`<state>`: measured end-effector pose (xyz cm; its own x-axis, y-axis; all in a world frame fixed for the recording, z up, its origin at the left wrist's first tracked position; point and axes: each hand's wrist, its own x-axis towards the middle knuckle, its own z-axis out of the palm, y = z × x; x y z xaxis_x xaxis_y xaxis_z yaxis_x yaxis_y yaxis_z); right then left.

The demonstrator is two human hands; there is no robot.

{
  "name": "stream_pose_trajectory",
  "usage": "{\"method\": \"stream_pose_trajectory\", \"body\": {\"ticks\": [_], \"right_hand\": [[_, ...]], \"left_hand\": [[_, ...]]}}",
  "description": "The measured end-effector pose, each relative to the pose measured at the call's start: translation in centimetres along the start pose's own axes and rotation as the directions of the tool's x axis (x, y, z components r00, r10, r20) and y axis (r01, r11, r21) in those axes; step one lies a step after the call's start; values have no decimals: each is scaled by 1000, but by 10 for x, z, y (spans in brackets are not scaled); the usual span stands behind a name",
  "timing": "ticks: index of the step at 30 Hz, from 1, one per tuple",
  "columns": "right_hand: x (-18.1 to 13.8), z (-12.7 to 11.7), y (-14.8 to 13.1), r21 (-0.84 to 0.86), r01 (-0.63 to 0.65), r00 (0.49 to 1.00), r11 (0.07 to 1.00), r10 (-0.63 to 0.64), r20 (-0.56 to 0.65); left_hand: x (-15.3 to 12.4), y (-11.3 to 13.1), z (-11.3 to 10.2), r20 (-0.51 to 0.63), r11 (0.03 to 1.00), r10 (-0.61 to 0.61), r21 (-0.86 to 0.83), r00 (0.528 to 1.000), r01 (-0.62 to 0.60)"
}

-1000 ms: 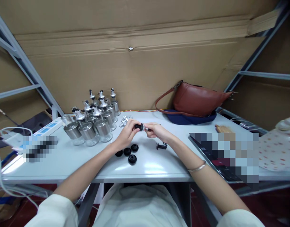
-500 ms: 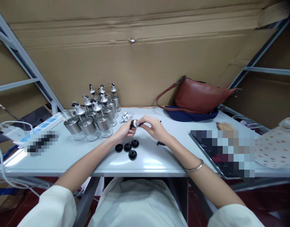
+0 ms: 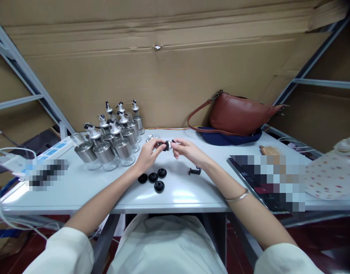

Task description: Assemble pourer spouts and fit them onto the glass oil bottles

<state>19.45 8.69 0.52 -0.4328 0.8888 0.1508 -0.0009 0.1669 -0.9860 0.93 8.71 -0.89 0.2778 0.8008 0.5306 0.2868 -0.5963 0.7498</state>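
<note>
My left hand (image 3: 150, 153) pinches a black-and-silver pourer top (image 3: 168, 145) by its black end, above the middle of the table. On the pourer's silver side, my right hand (image 3: 187, 149) has its fingers closed around a small part, mostly hidden, with a dark bit showing at the fingertips. Below my hands lie several round black stoppers (image 3: 159, 186). A small black lever-like piece (image 3: 194, 171) rests under my right wrist. Behind my left hand, silver spout parts (image 3: 152, 137) are partly covered.
Glass oil bottles with steel bands (image 3: 123, 147) crowd the left, several with pourers. A power strip (image 3: 53, 152) lies beyond them. At the back right sits a brown leather bag (image 3: 243, 114) on dark blue cloth (image 3: 230, 139). A blurred dark device (image 3: 246, 179) lies at right.
My left hand has turned and lifted slightly, the pourer top now pointing its silver side rightward. My right hand has drawn slightly away from it, and the black piece under my wrist shows more.
</note>
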Motion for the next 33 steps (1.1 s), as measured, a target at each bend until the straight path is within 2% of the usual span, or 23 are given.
{"method": "stream_pose_trajectory", "body": {"ticks": [1, 2, 4, 5, 6, 8, 11, 13, 16, 18, 19, 21, 23, 25, 27, 29, 31, 33], "right_hand": [[0, 2, 0, -122, 127, 990, 984, -133, -47], [-1, 3, 0, -255, 241, 963, 937, -263, -57], [-1, 5, 1, -467, 416, 887, 780, -461, 20], [-1, 5, 2, -533, 477, 850, 699, -521, 77], [-1, 5, 4, -579, 522, 817, 626, -561, 130], [0, 2, 8, -641, 564, 772, 521, -608, 185], [0, 0, 11, -693, 545, 764, 473, -620, 178], [-1, 0, 9, -705, 485, 798, 518, -592, 114], [-3, 2, 2, -650, 294, 897, 700, -438, -66], [-3, 1, -2, -518, 144, 953, 843, -258, -156], [-2, 0, -3, -430, 71, 975, 900, -154, -162], [-1, -3, -3, -234, -82, 992, 969, 58, -108], [1, -6, -3, -42, -241, 970, 970, 242, 5], [1, -8, -2, 115, -352, 934, 929, 340, 112], [0, -8, -2, 215, -374, 923, 902, 340, 180], [-1, -5, -2, 268, -291, 953, 918, 255, 162], [-1, -2, -3, 225, -129, 989, 966, 110, 94], [-1, 0, -2, 49, 60, 998, 997, -61, 25]], "left_hand": [[1, 2, 1, 56, 981, -159, -104, 986, 164], [2, 3, 3, 144, 919, -307, -213, 941, 332], [3, 5, 5, 334, 700, -499, -388, 799, 600], [4, 6, 6, 393, 588, -547, -448, 739, 674], [4, 6, 7, 421, 499, -578, -496, 700, 710], [5, 7, 7, 417, 414, -602, -566, 681, 713], [5, 5, 9, 365, 448, -553, -628, 749, 636], [4, 3, 9, 326, 529, -483, -630, 813, 568], [2, -1, 9, 226, 735, -345, -538, 911, 412], [0, -5, 8, 126, 911, -183, -351, 975, 216], [-2, -6, 7, 89, 971, -72, -221, 993, 91], [-4, -9, 6, 72, 985, 168, 27, 983, -170], [-6, -10, 5, 83, 909, 366, 181, 927, -375], [-8, -9, 4, 76, 828, 492, 266, 867, -493], [-8, -7, 3, 62, 785, 547, 309, 835, -538], [-7, -4, 2, 37, 804, 523, 310, 852, -507], [-5, -1, 1, -29, 893, 395, 247, 918, -377], [-1, 2, 0, -89, 989, 143, 49, 986, -139]]}}
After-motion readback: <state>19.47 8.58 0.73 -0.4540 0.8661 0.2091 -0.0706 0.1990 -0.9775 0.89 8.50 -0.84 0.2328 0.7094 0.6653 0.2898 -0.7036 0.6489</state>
